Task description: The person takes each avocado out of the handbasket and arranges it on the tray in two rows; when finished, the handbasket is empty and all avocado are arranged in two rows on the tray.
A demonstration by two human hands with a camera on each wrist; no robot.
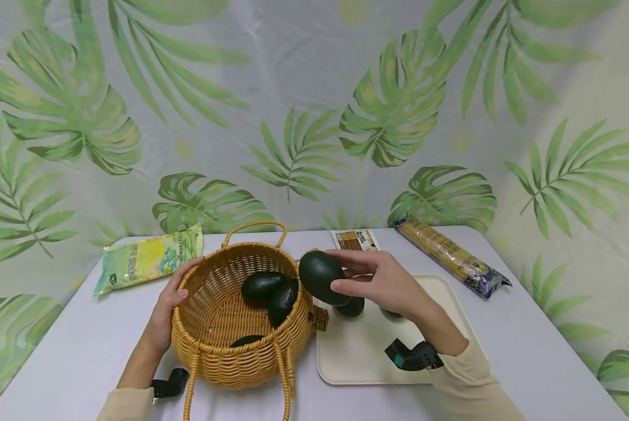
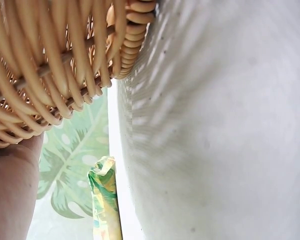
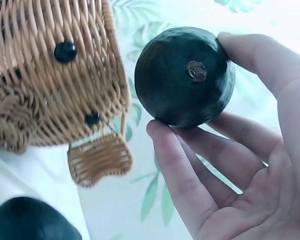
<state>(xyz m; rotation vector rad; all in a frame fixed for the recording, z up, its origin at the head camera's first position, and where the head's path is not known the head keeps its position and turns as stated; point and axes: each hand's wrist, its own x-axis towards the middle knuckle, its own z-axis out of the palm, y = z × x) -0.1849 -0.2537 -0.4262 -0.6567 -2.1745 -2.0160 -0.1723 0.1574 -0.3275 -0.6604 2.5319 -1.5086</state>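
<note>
My right hand (image 1: 385, 280) pinches a dark green avocado (image 1: 321, 276) between thumb and fingertips, held up at the right rim of a wicker basket (image 1: 241, 371). In the right wrist view, the stem scar of that avocado faces the camera, beside the basket's wall with its bead eyes. Several other avocados (image 1: 262, 287) lie inside the basket, mostly against its right side. My left hand (image 1: 162, 313) grips the basket's left rim. Below the held avocado, another avocado (image 1: 351, 308) sits on a cream tray (image 1: 367, 365); a further dark one is mostly hidden under my right hand.
A green and yellow packet (image 1: 148, 260) lies at the back left. Behind the tray are a small brown and white packet (image 1: 353, 238) and, to its right, a long packet of noodles (image 1: 448, 254). The basket's tall handles (image 1: 284, 380) stick out toward the front. A leaf-print curtain hangs behind.
</note>
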